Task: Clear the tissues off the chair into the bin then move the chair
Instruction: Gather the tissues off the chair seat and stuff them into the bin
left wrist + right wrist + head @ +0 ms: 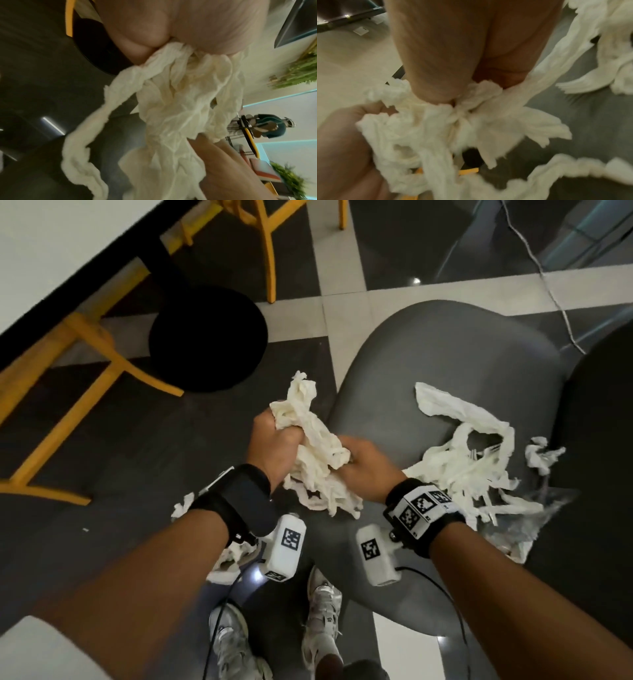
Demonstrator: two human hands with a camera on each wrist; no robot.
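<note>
Tissues squeezed in both hands

The round black bin (208, 337) sits on the floor, up and left of the hands. The left hand (274, 444) and right hand (366, 463) both squeeze one crumpled white tissue wad (315, 446). Right of them, long torn white tissue strips (466, 460) lie on the smooth grey plastic chair (445, 354). Loose ends hang down, so bits may tear off and fall on the floor

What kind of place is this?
Probably a cafe or canteen: a grey chair strewn with tissues, yellow wooden chairs tucked beside a table, and a glossy tiled floor.
</note>
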